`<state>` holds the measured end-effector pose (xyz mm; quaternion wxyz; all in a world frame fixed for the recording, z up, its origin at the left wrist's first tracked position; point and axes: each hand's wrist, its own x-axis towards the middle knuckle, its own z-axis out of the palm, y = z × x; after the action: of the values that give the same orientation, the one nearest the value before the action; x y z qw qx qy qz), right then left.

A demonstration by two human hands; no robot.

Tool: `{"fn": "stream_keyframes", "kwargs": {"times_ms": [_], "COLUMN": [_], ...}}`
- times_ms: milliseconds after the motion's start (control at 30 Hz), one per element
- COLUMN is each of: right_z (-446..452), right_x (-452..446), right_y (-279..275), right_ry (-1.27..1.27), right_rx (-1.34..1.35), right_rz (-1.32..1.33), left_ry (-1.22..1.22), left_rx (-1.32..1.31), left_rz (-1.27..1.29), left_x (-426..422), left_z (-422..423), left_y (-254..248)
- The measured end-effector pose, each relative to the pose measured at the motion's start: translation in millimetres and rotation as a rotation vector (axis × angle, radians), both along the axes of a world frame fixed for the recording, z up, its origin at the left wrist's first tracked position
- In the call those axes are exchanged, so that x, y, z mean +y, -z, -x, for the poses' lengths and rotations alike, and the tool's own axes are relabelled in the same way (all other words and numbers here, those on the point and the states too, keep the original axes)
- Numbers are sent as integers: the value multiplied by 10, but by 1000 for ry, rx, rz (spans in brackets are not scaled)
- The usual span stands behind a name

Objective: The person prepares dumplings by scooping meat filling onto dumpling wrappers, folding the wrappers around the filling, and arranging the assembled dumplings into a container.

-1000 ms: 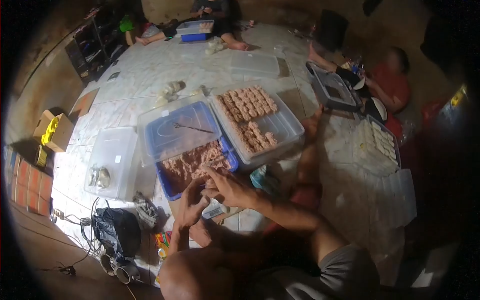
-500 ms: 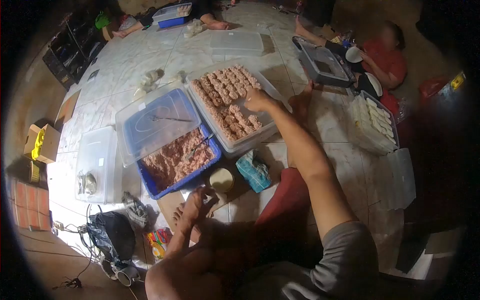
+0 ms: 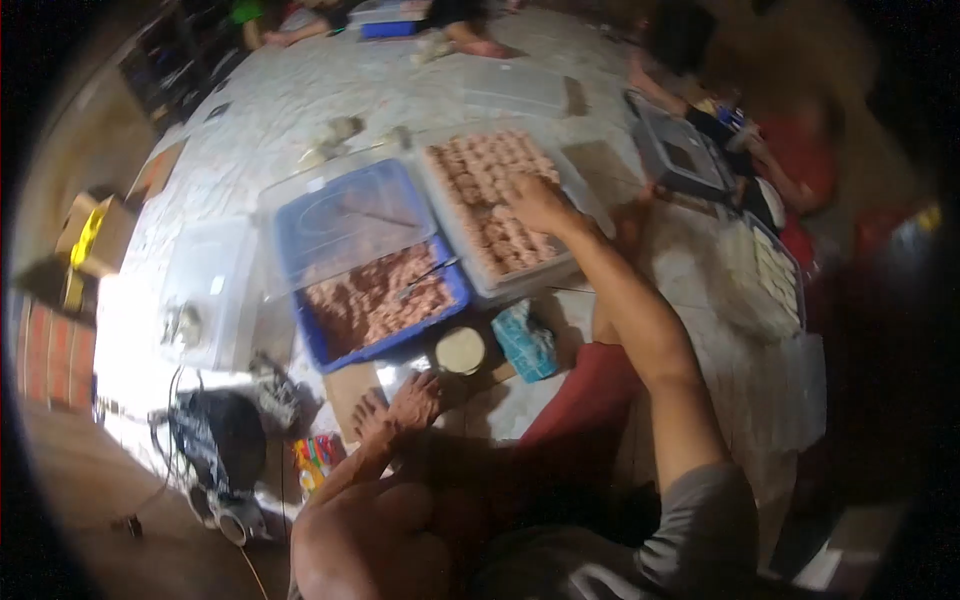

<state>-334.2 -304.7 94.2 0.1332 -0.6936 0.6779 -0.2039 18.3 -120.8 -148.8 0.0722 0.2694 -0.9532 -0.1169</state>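
Observation:
My right hand (image 3: 542,205) is over a clear tray (image 3: 503,293) holding rows of pinkish meat dumplings (image 3: 487,165). Its fingers are bent down among the rows, and whatever they hold is hidden. Low in the view, my left hand (image 3: 413,402) is near my bare foot, its fingers blurred. Just above it is a round tub with a pale top (image 3: 460,351). Beside that lies a teal packet (image 3: 524,341). Ground meat (image 3: 375,295) fills a blue bin (image 3: 377,350) with a spoon-like utensil (image 3: 428,278) in it. A clear lid (image 3: 345,215) covers the bin's far part.
A black bag (image 3: 215,440) and cords lie at lower left, near a clear box lid (image 3: 208,275). To the right stands a container of pale pieces (image 3: 775,270). A person in red (image 3: 795,150) sits behind a grey bin (image 3: 682,155). Another person's legs show at the back.
The whole view has shifted, so things sit further right, and it is blurrier. My right hand stays over the tray, lower onto the dumplings. My left hand's fingers have changed pose near the tub.

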Motion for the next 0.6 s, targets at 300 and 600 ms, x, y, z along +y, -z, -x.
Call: {"fn": "stream_keyframes", "kwargs": {"times_ms": [300, 600], "right_z": [-1673, -1826], "right_x": [240, 245], "right_y": [685, 556], "right_ry": [-597, -486], "right_rx": [465, 481], "right_rz": [345, 19], "left_ry": [-307, -735], "left_rx": [440, 822], "left_rz": [-604, -890], "left_x": [140, 336], "left_z": [78, -498], "left_y": [-1273, -982]}}
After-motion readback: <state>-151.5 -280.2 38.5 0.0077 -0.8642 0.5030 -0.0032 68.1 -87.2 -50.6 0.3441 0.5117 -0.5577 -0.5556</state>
